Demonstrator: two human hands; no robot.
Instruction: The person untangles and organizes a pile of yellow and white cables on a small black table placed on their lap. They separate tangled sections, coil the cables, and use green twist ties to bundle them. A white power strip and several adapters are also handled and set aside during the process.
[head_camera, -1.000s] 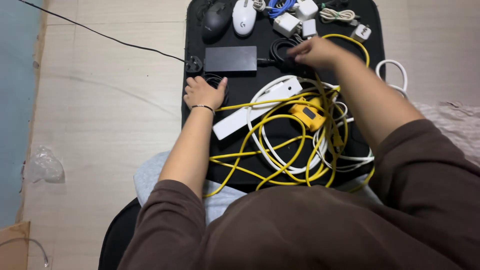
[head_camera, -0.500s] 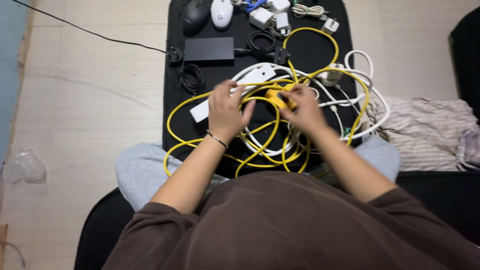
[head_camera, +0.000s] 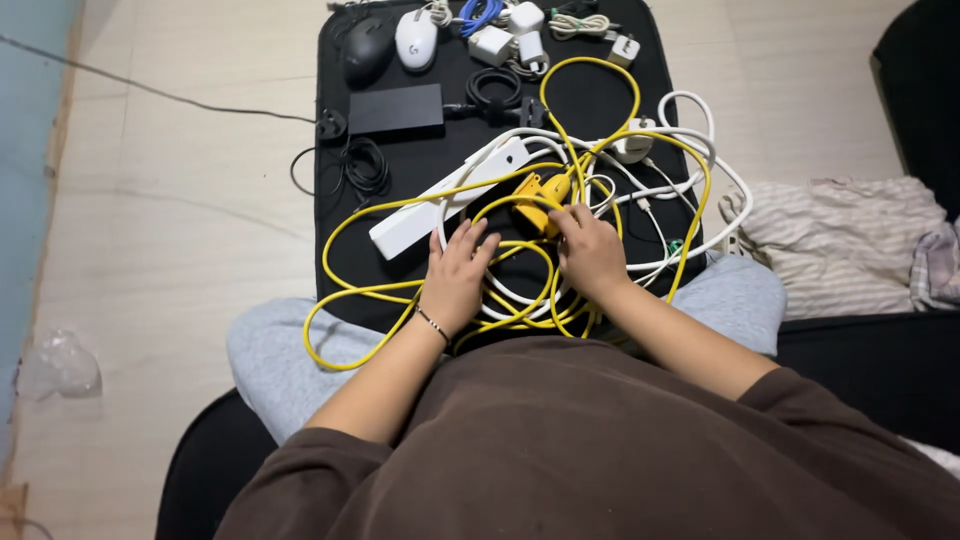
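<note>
Left hand: the left hand lies flat, palm down, on the loops of the yellow cable. The fingers are spread and point away from the body. It presses on the cable and grips nothing.
Right hand: the right hand is just beside the left one, to its right. Its fingertips touch the yellow plug block. Whether they pinch the block or only touch it, I cannot tell.
Yellow cable: many tangled loops run under and around both hands. One big loop goes out to the left of the left hand, another one rises beyond the right hand.
Yellow plug block: directly beyond the right fingertips, between the two hands and a little further out.
White power strip: beyond the left hand, lying diagonal, with the yellow cable crossing over it.
White cable: mixed with the yellow loops, mostly to the right of the right hand.
Black mat: it lies under everything, on the person's lap.
Far from the hands: a black power adapter, a black mouse, a white mouse and white chargers at the far edge of the mat.
Right of the right hand: a striped cloth on the floor, well apart.
</note>
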